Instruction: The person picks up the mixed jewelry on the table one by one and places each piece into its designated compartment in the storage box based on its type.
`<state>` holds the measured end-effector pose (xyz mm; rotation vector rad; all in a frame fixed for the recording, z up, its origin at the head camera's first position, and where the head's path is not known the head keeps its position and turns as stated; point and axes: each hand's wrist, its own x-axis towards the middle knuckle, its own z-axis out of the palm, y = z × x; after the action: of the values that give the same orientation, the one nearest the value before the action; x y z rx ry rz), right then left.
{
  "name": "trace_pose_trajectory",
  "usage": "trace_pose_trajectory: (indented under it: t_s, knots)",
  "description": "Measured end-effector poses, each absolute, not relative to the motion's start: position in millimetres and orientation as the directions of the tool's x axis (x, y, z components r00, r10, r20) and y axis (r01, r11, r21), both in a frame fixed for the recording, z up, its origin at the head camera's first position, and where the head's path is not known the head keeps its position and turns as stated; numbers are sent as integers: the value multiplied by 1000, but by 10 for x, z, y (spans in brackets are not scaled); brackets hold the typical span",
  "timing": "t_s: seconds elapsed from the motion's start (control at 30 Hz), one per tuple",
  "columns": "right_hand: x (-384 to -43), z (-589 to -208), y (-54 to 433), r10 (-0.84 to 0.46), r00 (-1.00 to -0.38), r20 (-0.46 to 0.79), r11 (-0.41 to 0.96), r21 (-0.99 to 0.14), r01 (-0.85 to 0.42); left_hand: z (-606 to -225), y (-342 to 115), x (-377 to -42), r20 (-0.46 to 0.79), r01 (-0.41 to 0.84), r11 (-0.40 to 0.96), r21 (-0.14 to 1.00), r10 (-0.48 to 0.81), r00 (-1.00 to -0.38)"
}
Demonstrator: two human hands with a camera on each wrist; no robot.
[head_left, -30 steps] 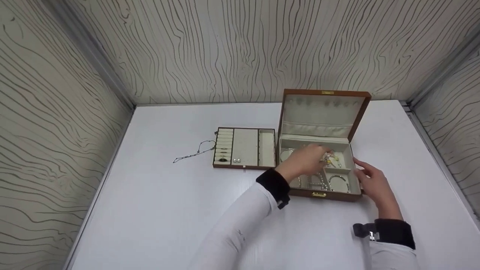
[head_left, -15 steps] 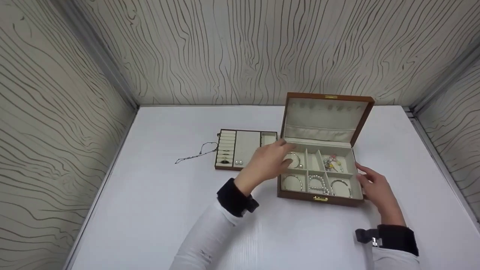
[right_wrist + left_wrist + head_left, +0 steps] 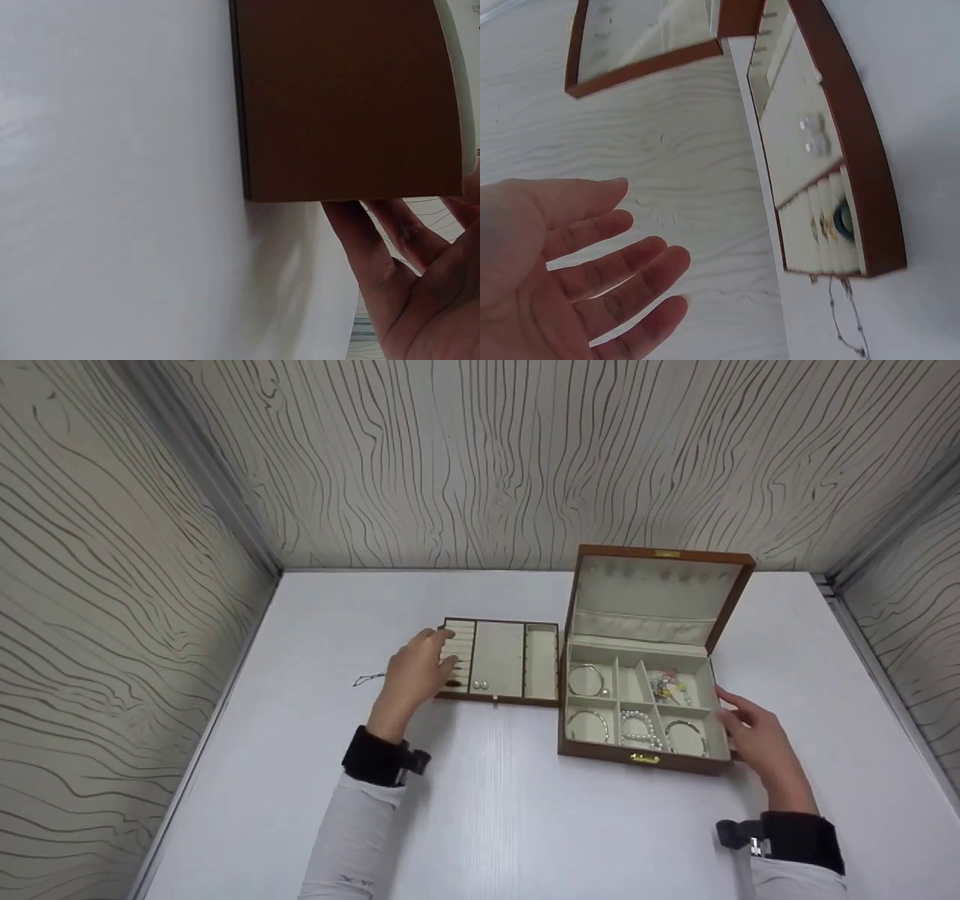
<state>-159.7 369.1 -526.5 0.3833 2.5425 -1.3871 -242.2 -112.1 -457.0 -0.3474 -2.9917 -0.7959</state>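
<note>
the left hand (image 3: 411,669), fingers loosely apart and holding nothing, hangs at the nine o'clock end of the ring tray (image 3: 499,652); the right hand (image 3: 761,739) lays nearly straight fingers against the three o'clock side of the jewellery box (image 3: 600,748). the tray lies just beside the box, at its nine o'clock, and a chain (image 3: 369,678) trails further that way. this looks like a reach for tray or chain; the next move probably calls for a light fingertip pinch.
</note>
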Motion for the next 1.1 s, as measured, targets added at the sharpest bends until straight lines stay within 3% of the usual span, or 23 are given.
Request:
trace_pose_trajectory:
  t_s: [0.23, 0.5, 1.1]
  knots:
    - [-1591, -5253, 3694, 120, -936, -330, 515, -786, 343, -4628, -1804, -2510, 40, 25, 857, 514, 5, -999]
    - [-1586, -5232, 3695, 130, -931, -342, 512, -781, 358, -4810, -2315, -2548, 0, -139, 840, 524, -164, -987]
    - [-1610, -5270, 3686, 120, -946, -302, 561, -765, 316, -5346, -1936, -2853, -59, -107, 875, 472, -90, -994]
